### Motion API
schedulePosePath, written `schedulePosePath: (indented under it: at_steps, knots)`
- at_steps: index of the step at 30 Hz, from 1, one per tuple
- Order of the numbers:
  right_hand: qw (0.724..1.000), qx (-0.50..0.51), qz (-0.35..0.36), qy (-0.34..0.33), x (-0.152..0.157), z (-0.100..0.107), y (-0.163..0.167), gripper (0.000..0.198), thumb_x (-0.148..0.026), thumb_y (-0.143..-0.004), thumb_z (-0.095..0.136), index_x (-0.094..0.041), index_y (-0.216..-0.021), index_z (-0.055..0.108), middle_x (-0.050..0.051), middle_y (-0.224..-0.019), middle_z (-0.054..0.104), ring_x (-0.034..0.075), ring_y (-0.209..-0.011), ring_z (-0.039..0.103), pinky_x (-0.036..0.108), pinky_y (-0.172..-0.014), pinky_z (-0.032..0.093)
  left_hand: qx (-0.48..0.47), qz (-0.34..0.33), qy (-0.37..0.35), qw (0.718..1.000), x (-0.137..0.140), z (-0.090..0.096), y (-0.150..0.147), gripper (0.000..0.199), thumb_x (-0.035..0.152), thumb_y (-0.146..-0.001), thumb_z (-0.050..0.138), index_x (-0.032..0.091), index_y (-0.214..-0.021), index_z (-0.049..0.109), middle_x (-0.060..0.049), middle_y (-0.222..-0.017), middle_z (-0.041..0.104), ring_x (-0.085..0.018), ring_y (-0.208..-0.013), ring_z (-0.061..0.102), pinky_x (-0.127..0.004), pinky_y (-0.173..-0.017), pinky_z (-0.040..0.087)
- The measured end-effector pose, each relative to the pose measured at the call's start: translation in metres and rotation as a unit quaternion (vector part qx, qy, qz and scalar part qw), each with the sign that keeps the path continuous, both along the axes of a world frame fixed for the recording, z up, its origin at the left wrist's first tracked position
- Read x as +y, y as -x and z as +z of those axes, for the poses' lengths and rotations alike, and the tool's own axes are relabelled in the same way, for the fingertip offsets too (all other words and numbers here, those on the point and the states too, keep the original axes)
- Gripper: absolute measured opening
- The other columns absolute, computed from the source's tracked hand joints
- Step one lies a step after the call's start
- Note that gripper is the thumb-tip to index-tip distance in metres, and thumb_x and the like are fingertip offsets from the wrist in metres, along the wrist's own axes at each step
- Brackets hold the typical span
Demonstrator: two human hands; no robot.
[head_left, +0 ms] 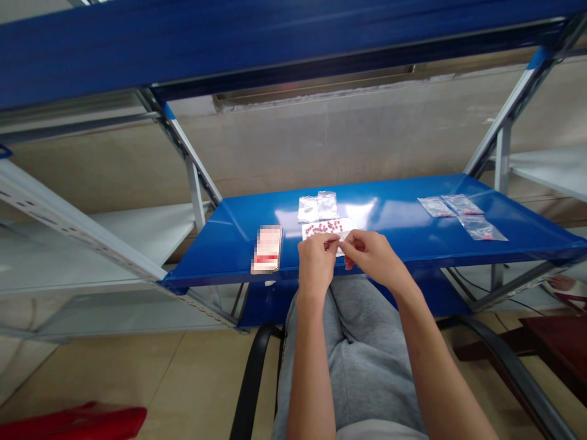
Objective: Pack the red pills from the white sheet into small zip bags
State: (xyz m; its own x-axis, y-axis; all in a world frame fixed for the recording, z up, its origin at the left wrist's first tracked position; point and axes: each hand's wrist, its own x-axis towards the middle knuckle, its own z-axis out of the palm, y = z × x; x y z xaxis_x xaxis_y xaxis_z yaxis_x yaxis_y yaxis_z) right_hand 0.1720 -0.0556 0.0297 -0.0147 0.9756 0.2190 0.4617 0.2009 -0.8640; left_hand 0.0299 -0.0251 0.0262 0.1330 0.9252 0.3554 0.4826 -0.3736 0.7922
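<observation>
My left hand (316, 260) and my right hand (372, 252) meet over the front edge of the blue shelf top, with their fingertips pinched together. Something small and pale shows between them, but its kind is too small to tell. Just beyond my fingers lies a white sheet (346, 224) with several small red pieces (323, 228) spread on it. My hands hide part of that sheet. Behind it, two clear plastic bags (308, 209) lie flat side by side, and no red shows in them.
Three clear plastic bags (462, 205) with reddish contents lie at the right of the blue shelf top (394, 211). At the left is a phone (267, 249) with a blurred-out screen. An upper blue shelf (293, 43) hangs overhead. Black chair armrests (251, 385) flank my legs.
</observation>
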Motion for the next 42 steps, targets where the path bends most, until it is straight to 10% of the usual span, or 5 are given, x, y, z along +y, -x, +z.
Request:
schedulePosePath:
  at_steps: [9,12,26,34,42]
  knots:
    - [0.983,0.105,-0.147,0.039,0.018,-0.029,-0.038,0.04,-0.054,-0.084,0.069,-0.019,-0.103,0.068,0.009,-0.093,0.076,0.022,-0.082,0.071,0.028,-0.06,0.051,-0.178,0.003,0.093,0.98,0.008,-0.006,0.013,0.027,0.015,-0.083,0.071,0.019,-0.108,0.081,-0.005,-0.091,0.079,-0.017,-0.073,0.075,-0.024,-0.062,0.061]
    - [0.964,0.236,-0.052,0.114,0.02,-0.039,-0.045,0.047,-0.051,-0.08,0.076,-0.019,-0.114,0.068,0.011,-0.103,0.076,0.023,-0.091,0.073,0.027,-0.063,0.055,-0.207,-0.017,0.113,0.972,0.008,-0.004,0.014,0.029,0.017,-0.083,0.072,0.017,-0.111,0.079,-0.006,-0.092,0.079,-0.015,-0.069,0.075,-0.022,-0.058,0.06]
    - [0.932,0.345,-0.017,0.108,0.024,-0.048,-0.045,0.046,-0.051,-0.055,0.096,-0.018,-0.077,0.072,0.004,-0.08,0.075,0.016,-0.071,0.072,0.032,-0.078,0.064,-0.212,-0.047,0.118,0.969,0.016,-0.014,0.008,0.021,0.024,-0.079,0.078,0.016,-0.099,0.078,-0.002,-0.077,0.073,-0.015,-0.061,0.074,-0.02,-0.055,0.058]
    - [0.959,0.26,-0.078,0.081,0.05,-0.02,-0.101,0.037,-0.037,-0.053,0.098,-0.016,-0.072,0.075,0.008,-0.075,0.076,0.02,-0.072,0.075,0.033,-0.077,0.066,-0.153,-0.035,0.077,0.985,0.034,-0.019,-0.005,0.032,0.016,-0.085,0.069,0.021,-0.116,0.065,-0.004,-0.1,0.075,-0.014,-0.075,0.072,-0.024,-0.066,0.056]
    - [0.981,-0.105,-0.119,0.115,0.118,0.025,-0.094,0.013,-0.006,-0.07,0.079,-0.014,-0.062,0.072,0.006,-0.057,0.071,0.023,-0.06,0.075,0.033,-0.066,0.063,0.099,-0.08,-0.023,0.992,0.085,-0.033,-0.021,0.056,0.014,-0.068,0.087,0.016,-0.12,0.066,-0.014,-0.124,0.069,-0.029,-0.116,0.066,-0.045,-0.105,0.051]
